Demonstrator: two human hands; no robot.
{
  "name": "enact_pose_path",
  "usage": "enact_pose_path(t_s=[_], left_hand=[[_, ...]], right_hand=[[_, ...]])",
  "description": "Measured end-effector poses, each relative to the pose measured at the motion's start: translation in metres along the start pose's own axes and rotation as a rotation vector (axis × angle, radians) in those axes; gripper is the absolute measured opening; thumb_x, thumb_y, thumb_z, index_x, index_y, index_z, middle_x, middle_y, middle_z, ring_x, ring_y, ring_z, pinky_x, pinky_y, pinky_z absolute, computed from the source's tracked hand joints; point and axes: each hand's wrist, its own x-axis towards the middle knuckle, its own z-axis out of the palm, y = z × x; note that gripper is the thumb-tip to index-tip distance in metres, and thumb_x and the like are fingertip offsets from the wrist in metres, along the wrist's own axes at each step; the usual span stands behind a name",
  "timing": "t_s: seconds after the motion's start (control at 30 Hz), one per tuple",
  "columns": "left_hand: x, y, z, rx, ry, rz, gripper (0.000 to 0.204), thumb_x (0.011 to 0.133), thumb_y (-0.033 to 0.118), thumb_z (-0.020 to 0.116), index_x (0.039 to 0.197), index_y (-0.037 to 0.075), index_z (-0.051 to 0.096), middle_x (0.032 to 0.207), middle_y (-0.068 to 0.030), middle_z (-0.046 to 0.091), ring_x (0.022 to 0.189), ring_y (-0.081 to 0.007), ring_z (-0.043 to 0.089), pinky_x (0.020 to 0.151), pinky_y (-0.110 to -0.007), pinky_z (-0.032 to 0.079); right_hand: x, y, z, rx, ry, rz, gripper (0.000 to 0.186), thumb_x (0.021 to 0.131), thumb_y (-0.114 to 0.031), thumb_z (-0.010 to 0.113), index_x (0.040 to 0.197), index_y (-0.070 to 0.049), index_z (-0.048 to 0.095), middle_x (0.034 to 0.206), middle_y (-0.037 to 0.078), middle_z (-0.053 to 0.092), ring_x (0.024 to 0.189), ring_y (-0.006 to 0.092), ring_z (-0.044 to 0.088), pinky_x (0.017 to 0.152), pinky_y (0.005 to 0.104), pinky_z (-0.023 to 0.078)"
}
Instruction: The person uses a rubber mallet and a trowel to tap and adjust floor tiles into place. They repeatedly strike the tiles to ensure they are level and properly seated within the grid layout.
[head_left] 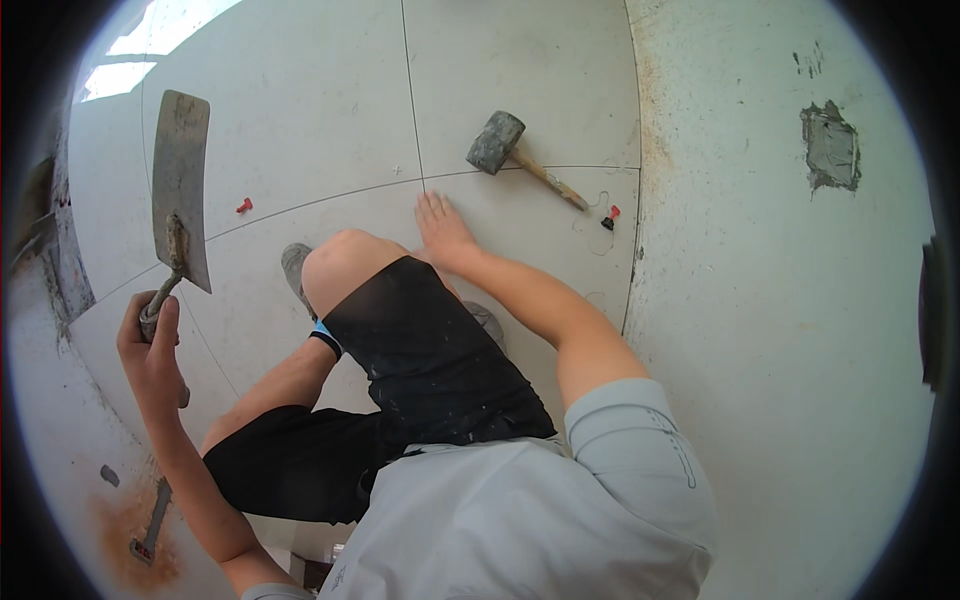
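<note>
A plastering trowel (180,180) with a long grey steel blade is held up at the left. My left hand (152,345) is closed round its handle. My right hand (440,228) lies flat on a pale floor tile (530,230), fingers stretched out close to where the tile joints meet. Beyond that hand to the right rests a rubber mallet (496,142), its dark, smeared head on the tiles and its wooden handle slanting toward the wall. No tool is in the right hand.
A small red piece (244,205) lies on the tiles near the trowel. Beside the mallet handle sits a red and black piece (611,217) with thin string. The wall (740,260) rises at the right, with a grey mortar patch (831,147). My bent knees are between my arms.
</note>
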Motion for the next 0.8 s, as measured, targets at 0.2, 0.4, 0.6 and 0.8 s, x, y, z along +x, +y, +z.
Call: enact_pose_path(t_s=[0.2,0.4,0.6,0.8], left_hand=[[0.004,0.006,-0.004,-0.006,-0.024,0.029,0.021,0.095,0.021,0.064,0.095,0.001,0.062,0.066,0.0037,0.046,0.061,-0.0051,0.042,0.056,-0.023,0.033],[0.011,0.024,0.004,0.007,-0.057,0.092,0.017,0.093,0.017,0.065,0.093,0.000,0.061,0.067,0.0042,0.045,0.062,-0.0047,0.040,0.056,-0.023,0.032],[0.019,0.029,0.008,-0.086,-0.088,0.135,0.018,0.092,0.016,0.069,0.090,0.000,0.060,0.068,0.0057,0.042,0.063,-0.0036,0.034,0.055,-0.023,0.027],[0.042,0.029,0.000,-0.129,-0.083,0.123,0.019,0.092,0.017,0.069,0.090,0.000,0.061,0.067,0.0068,0.042,0.061,-0.0030,0.032,0.053,-0.022,0.026]], right_hand=[[-0.031,0.057,-0.033,0.777,0.522,0.433,0.059,0.080,-0.030,0.069,0.128,0.000,0.050,0.132,0.022,0.053,0.130,0.0384,0.043,0.111,0.0503,0.031],[-0.053,0.159,-0.005,0.431,0.369,0.664,0.054,0.082,-0.029,0.069,0.128,-0.006,0.052,0.129,0.016,0.056,0.124,0.0345,0.048,0.104,0.0473,0.038],[-0.065,0.169,0.002,0.491,0.353,0.721,0.031,0.087,-0.027,0.064,0.111,-0.008,0.058,0.106,0.013,0.066,0.099,0.0370,0.062,0.081,0.0433,0.051],[-0.087,0.135,-0.006,1.388,0.506,1.372,0.034,0.098,-0.036,0.054,0.094,-0.002,0.057,0.059,0.006,0.053,0.047,0.0210,0.054,0.045,0.0360,0.045]])
